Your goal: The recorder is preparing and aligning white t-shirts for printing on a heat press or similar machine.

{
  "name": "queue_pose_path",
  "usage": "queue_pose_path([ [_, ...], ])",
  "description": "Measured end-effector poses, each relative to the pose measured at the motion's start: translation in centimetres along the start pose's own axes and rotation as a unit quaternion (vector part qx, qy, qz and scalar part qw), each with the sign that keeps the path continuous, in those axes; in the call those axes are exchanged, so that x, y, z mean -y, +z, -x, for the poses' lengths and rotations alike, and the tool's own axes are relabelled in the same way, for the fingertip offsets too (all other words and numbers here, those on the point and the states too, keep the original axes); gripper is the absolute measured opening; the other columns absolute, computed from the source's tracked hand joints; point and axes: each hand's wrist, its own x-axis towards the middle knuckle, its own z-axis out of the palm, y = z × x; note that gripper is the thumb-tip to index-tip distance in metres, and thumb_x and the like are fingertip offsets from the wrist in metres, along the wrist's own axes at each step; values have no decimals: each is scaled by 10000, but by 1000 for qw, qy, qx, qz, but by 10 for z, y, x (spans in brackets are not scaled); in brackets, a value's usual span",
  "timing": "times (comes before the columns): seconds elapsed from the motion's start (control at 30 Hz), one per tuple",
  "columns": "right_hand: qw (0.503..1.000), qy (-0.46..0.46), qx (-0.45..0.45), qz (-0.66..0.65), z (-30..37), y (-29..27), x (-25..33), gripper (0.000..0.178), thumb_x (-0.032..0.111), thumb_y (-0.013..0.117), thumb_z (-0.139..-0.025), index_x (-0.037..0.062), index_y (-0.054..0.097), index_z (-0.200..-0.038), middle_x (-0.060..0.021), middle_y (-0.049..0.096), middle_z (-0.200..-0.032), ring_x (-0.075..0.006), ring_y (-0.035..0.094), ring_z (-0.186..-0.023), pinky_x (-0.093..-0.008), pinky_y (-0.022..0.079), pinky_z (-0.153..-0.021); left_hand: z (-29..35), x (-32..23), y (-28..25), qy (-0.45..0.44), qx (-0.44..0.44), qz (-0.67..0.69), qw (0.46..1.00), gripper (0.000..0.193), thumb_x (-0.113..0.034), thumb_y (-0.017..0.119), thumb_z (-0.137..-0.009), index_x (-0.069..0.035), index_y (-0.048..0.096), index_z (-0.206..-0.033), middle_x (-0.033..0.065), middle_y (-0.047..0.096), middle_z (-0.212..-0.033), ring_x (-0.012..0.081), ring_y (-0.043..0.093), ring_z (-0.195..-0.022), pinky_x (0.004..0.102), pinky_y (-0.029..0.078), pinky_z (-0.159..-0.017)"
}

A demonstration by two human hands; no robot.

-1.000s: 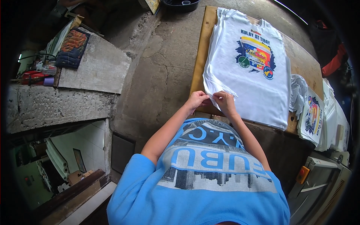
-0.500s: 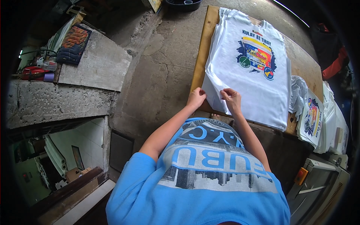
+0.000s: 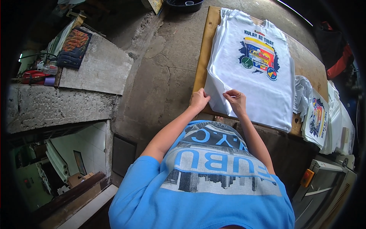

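Note:
A stack of white printed T-shirts (image 3: 263,101) lies flat on a brown wooden table (image 3: 203,57), necklines at the far end and a colourful bucket print on the top one. At the stack's near left corner, the layers are bent up and separated. My right hand (image 3: 235,101) pinches a raised fold of the white T-shirt there. Just to the left, my left hand (image 3: 199,100) is closed at the left edge of the lower layers, its fingertips against the cloth. What exactly the left fingers grip is partly hidden.
More printed shirts (image 3: 317,122) and a crumpled white cloth (image 3: 302,93) hang at the table's right side. A grey machine with an orange switch box (image 3: 306,178) stands at lower right. A black basin (image 3: 185,5) sits on the concrete floor beyond. Left is a concrete ledge (image 3: 95,65).
The view has shifted slightly, so the table and shirts appear a little further left. Both hands keep nearly the same hold at the shirt corner.

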Motion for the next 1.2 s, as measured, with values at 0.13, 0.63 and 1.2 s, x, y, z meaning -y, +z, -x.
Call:
queue_pose_path([
  [0.13,995,-69,60,52,5,7,11,113,88,662,-698,-16,643,-741,-66,624,-669,-93,574,-602,-223,458,-555,-2,-7,-4,54,18,43,997,239,-246,636,-687,-8,624,-703,192,602,-702,329,600,-717,392,470,-661],
  [0.63,997,55,-43,31,-4,-8,-18,185,147,643,-709,-22,644,-784,-75,630,-659,-100,572,-589,-226,448,-566,0,36,-11,-62,73,203,974,344,-77,697,-626,-13,449,-855,89,595,-674,143,588,-612,277,481,-566],
  [1.2,935,-209,149,246,25,22,14,221,159,659,-690,30,578,-850,-125,560,-831,-273,564,-762,-358,454,-666,-2,13,-10,-82,101,313,941,363,-111,737,-668,-25,426,-835,36,539,-649,84,531,-572,225,473,-499],
])
